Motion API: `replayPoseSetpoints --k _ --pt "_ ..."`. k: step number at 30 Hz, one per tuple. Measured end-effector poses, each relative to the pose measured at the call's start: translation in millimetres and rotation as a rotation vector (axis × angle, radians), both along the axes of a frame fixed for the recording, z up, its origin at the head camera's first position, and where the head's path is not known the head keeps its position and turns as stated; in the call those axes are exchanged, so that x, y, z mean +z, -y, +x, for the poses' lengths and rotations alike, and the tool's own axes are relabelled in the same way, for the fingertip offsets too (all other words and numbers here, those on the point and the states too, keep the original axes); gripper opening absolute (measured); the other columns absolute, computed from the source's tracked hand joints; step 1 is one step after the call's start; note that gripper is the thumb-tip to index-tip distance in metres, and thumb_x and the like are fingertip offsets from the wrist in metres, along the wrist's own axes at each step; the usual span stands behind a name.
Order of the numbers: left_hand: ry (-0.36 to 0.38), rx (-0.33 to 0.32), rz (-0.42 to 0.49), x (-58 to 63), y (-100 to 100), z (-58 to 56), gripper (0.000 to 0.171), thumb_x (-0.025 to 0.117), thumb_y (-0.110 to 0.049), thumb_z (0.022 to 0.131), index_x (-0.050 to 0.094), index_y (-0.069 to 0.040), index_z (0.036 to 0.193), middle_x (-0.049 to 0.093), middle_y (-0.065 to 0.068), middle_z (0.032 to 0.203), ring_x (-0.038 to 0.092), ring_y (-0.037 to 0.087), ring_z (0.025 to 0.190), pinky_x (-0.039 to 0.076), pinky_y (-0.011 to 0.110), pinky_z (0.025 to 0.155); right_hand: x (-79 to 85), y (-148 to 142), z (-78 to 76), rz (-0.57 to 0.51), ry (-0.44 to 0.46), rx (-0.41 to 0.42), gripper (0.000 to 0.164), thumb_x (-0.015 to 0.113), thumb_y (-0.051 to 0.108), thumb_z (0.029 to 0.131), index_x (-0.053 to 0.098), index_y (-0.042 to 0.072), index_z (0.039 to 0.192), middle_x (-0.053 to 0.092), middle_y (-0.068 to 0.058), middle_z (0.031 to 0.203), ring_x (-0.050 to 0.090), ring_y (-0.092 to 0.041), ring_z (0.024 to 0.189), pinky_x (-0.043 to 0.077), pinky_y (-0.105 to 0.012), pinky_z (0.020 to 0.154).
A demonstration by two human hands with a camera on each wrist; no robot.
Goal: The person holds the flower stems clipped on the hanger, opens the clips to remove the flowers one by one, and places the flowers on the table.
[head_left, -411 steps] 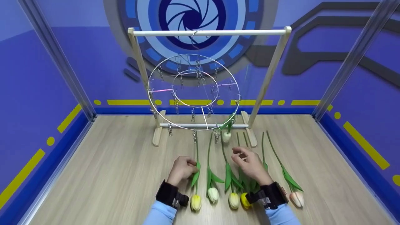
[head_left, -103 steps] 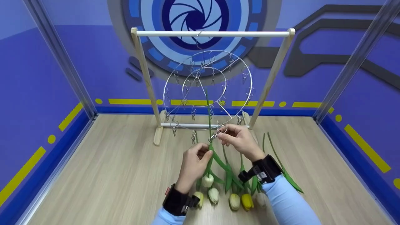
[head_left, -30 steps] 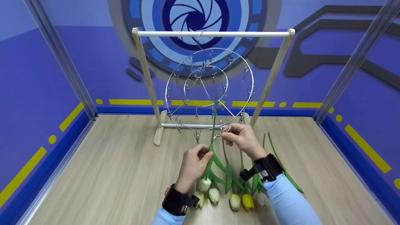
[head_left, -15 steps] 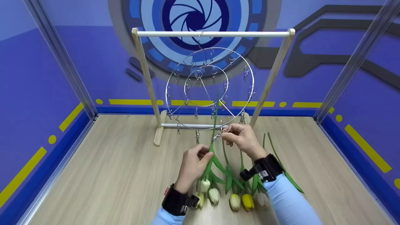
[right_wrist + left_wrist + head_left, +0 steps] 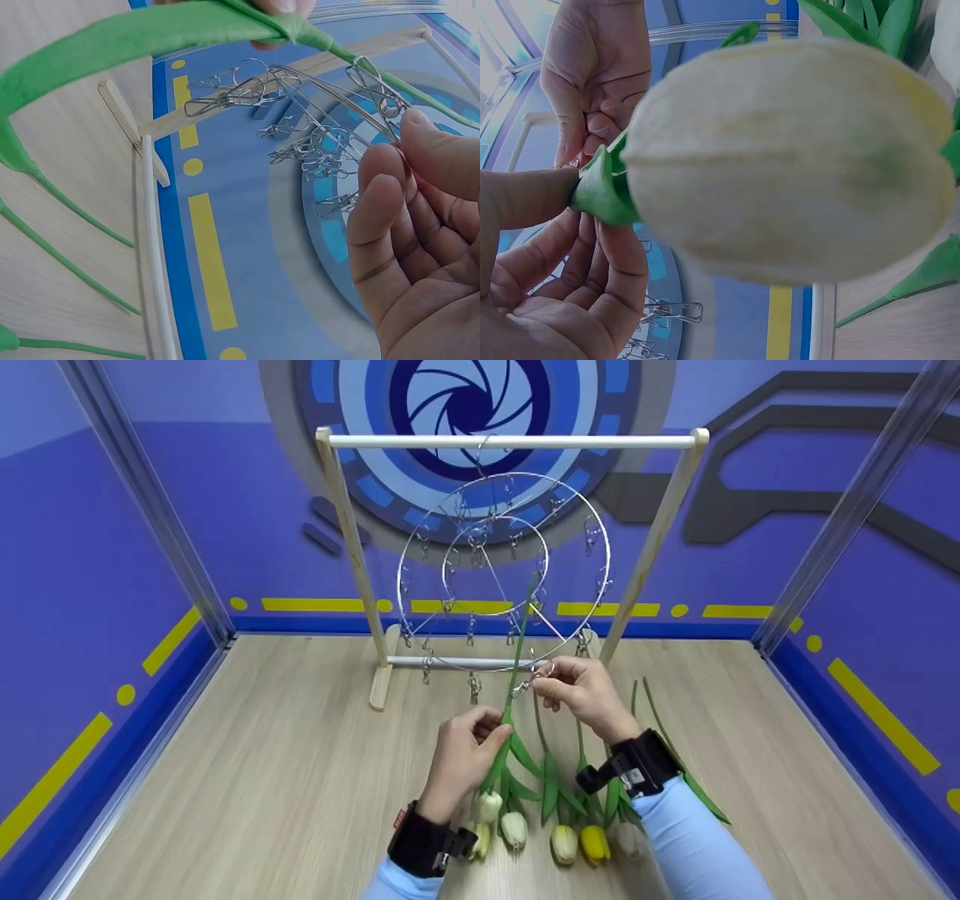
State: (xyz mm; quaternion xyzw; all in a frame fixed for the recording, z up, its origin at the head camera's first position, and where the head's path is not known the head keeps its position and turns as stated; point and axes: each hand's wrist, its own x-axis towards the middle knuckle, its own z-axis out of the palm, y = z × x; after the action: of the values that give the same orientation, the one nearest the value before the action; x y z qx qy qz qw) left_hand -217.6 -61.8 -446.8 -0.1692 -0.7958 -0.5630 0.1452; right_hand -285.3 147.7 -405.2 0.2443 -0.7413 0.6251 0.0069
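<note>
My left hand point(image 5: 469, 757) pinches a white tulip point(image 5: 490, 807) between thumb and fingers where leaf meets stem. Its head hangs downward and its bare stem slants up in front of the hanger. In the left wrist view the tulip head point(image 5: 780, 157) fills the middle. My right hand point(image 5: 585, 697) pinches a wire clip point(image 5: 520, 688) of the round clip hanger point(image 5: 608, 559) between thumb and forefinger. In the right wrist view the front end of the clip point(image 5: 365, 75) overlaps the tulip stem, just above the left fingertips.
The hanger hooks over the white bar point(image 5: 600, 440) of a wooden stand. Several tulips lie on the table point(image 5: 300, 780), among them a white one point(image 5: 514, 830), a pale yellow one point(image 5: 564, 844) and a bright yellow one point(image 5: 595, 844). Purple walls stand around.
Earlier my left hand was at a yellow tulip on the table; later both hands came together at the white tulip and clip. Over the last second the stem's top has tipped right, its head slightly left.
</note>
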Motion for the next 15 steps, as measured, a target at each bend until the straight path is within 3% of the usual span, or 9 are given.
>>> replayPoseSetpoints --k 15 --pt "0.005 0.001 -0.003 -0.5 0.8 0.9 0.008 0.073 -0.009 0.096 0.073 -0.002 0.1 0.07 0.006 0.089 0.064 0.016 0.079 0.052 0.024 0.073 0.4 -0.9 -0.8 -0.01 0.014 0.014 0.017 0.069 0.0 0.097 0.065 -0.016 0.099 0.067 -0.005 0.084 0.062 -0.011 0.065 0.052 -0.022 0.06"
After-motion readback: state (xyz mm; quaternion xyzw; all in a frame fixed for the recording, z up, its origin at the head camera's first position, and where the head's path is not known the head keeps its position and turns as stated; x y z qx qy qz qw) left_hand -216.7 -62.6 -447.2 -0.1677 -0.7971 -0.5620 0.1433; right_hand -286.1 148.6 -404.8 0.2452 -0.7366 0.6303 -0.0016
